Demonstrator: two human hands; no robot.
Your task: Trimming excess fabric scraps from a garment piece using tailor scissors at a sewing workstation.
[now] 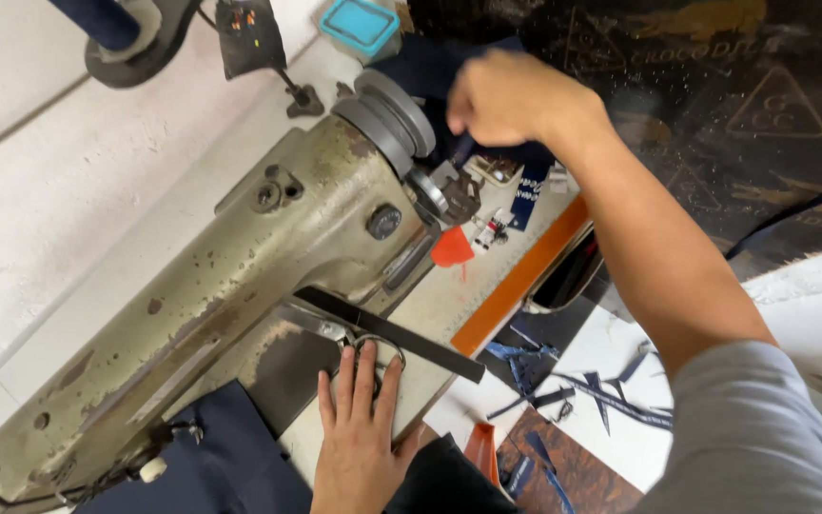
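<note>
Now we're looking straight down on a worn, olive-grey sewing machine (211,286), its paint chipped and rust-spotted, lying diagonally across a pale work table (449,295) with an orange edge strip (516,281). The left hand (359,433) lies flat and open at the near side, fingers spread, gripping nothing, pressing on a pair of scissors (373,347) whose metal loops show just beyond the fingertips, beside a dark flat strap (392,333) angled across the machine bed. The right hand (501,95) reaches to the far end, clenched around a small dark piece close to the grey handwheel (394,116); just what it pinches is hard to tell. Navy fabric (230,457) bunches at the near left, more of it under the far hand. A red scrap (452,247) sits by the wheel, a teal box (361,24) at the far edge. Down on the right, the white floor (620,362) is littered with blue offcuts (611,395); on the left, white tiles (40,181).
</note>
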